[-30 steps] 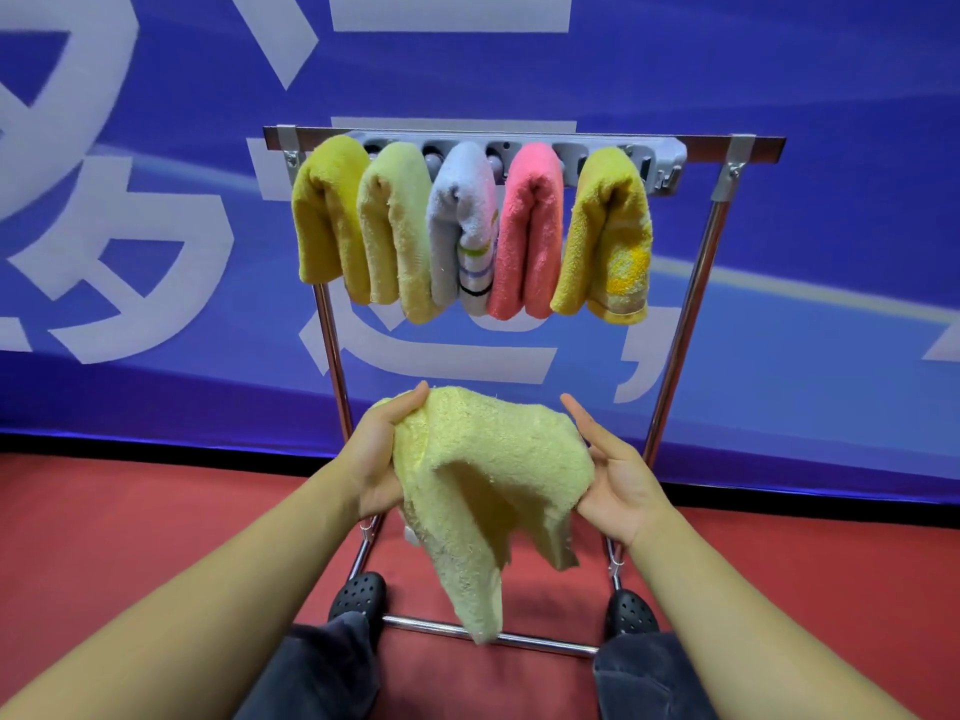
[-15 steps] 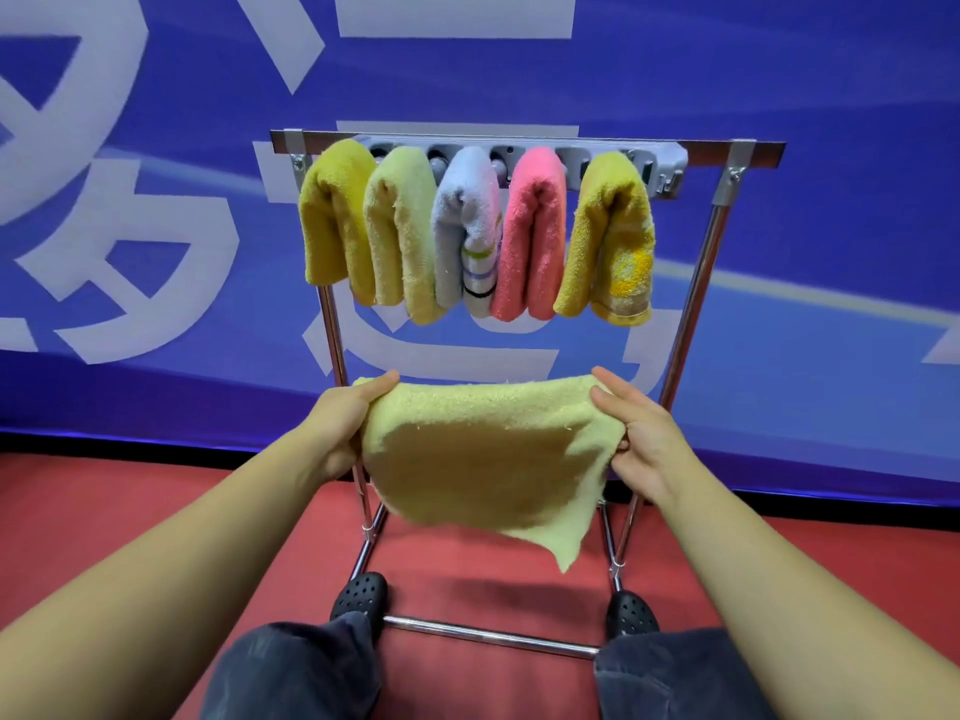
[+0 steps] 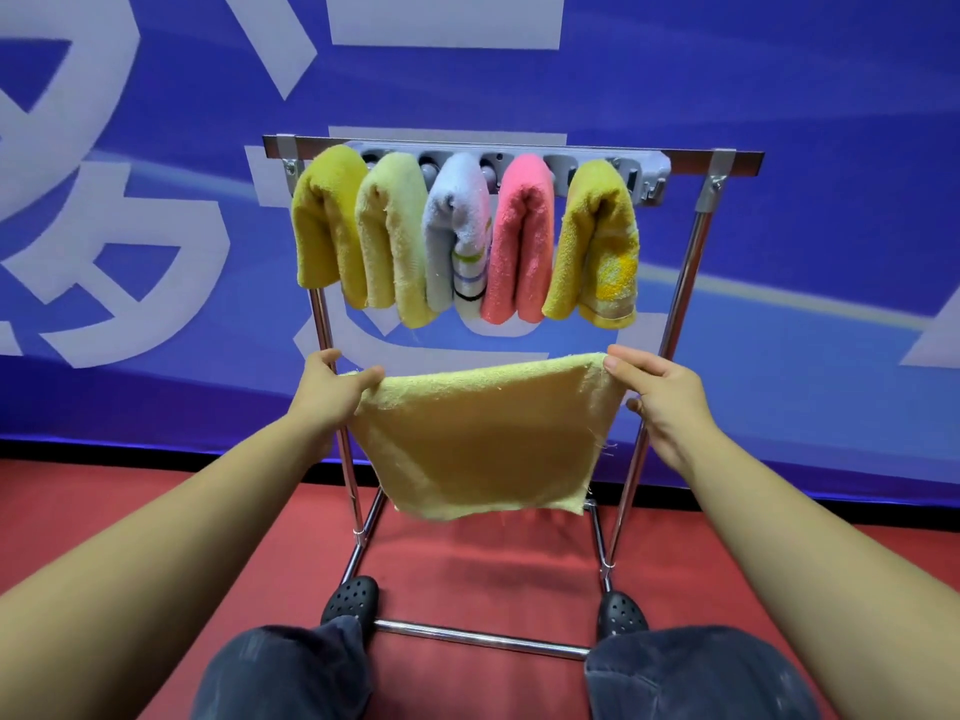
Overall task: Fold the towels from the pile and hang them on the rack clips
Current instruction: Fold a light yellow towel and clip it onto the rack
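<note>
Left hand [image 3: 332,392] & right hand [image 3: 657,394] each pinch a top corner of the pale yellow towel [image 3: 483,439], thumbs over the near face, fingers curled behind. Towel hangs flat btwn both grips, top edge sagging slightly, bottom hem free above the red floor [image 3: 483,574]. Looks light, soft, floppy terry w/ frayed edges: won't keep shape, so corners are the right hold for folding; probably needs edges matched before hanging. Just beyond & above, the rack [image 3: 680,283] carries 5 folded towels [image 3: 462,236] on its grey clip bar [image 3: 649,174]; 1 clip at far right looks free.
</note>
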